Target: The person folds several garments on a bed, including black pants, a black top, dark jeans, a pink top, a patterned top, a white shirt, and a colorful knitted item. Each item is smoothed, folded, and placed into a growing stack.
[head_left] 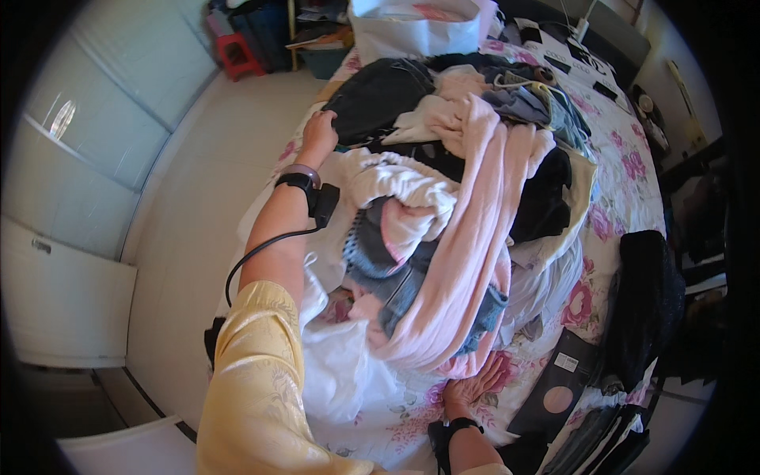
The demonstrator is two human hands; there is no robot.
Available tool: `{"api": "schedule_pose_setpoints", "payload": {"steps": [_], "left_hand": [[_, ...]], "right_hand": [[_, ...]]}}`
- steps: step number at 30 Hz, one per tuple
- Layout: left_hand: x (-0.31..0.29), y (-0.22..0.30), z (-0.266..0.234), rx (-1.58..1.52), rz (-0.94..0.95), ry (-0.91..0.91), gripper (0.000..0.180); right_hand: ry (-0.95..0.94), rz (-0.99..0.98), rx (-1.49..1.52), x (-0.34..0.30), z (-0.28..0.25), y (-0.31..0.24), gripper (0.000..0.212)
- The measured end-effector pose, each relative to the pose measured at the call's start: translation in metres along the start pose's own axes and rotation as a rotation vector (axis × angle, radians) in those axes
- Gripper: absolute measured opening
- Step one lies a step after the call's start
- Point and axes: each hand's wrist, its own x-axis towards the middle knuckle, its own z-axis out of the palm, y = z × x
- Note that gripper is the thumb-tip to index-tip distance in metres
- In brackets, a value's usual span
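This looks like a bedroom in a home. A bed fills the middle, spread with a white sheet printed with pink flowers, and a black-and-white pillow lies at its far end by a dark headboard. Everyday clothes are heaped on it. Along the left stand tall, pale, glossy doors, like a wardrobe's, above a light floor with a small red stool farther back.
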Motion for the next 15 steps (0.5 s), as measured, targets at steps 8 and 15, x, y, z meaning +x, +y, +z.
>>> {"api": "schedule_pose_setpoints", "payload": {"steps": [8, 15], "left_hand": [[0.006, 0.020, 0.003, 0.119, -0.193, -0.459, 0.022], [-0.002, 0.034, -0.100, -0.347, 0.119, 0.159, 0.027]], "right_hand": [[-0.044, 0.017, -0.025, -0.005, 0.010, 0.007, 0.067], [-0.036, -0.003, 0.061, 0.002, -0.001, 0.002, 0.065]]}}
